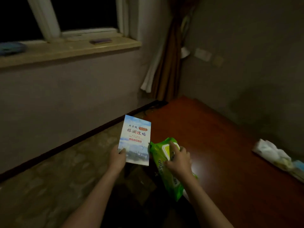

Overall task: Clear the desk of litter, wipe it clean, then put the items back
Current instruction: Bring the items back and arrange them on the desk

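Litter looks mostly gone from the tabletop [213, 137], so we judge ourselves at the wiping stage, with items not yet put back. Our left hand [117, 156] grips a booklet [135, 140] off the tabletop's left edge. Our right hand [178, 160] curls over the wipes pack [164, 162] at that edge, fingertip on its lid. Crumpled tissues [271, 153] remain far right.

Curtain [166, 63], purple pad [101, 41] on windowsill [65, 51]

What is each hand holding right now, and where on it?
The left hand pinches the booklet at its lower left corner. The right hand grips the green wet-wipe pack around its middle, fingers on the lid flap.
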Available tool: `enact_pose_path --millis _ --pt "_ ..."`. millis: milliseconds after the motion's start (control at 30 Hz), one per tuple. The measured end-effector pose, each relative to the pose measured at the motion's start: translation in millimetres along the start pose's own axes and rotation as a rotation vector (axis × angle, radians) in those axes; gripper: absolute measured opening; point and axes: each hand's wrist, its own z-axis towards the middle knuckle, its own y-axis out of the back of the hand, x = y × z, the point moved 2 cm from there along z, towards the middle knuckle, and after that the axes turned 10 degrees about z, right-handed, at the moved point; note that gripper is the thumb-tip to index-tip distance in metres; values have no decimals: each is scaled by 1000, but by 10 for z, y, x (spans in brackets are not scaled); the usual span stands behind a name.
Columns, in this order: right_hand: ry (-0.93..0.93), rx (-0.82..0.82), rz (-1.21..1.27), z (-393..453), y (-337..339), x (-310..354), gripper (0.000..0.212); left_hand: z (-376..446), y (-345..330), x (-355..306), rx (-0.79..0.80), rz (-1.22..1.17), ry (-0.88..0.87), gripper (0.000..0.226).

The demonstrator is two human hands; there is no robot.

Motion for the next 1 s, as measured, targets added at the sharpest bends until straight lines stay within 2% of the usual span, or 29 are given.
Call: enact_pose_path --millis 233,367,633,1000 --pt "-251 -173 50 134 108 -162 80 679 -456 -363 242 296 -170 19" --pt "-348 -215 69 68 146 -292 80 813 -766 -429 359 452 -209 17" --pt "-477 -259 57 124 150 -518 81 976 -1256 -583 485 569 -291 18" --pt "-489 -276 53 497 257 -816 81 1165 -1888 -760 557 645 -322 20"
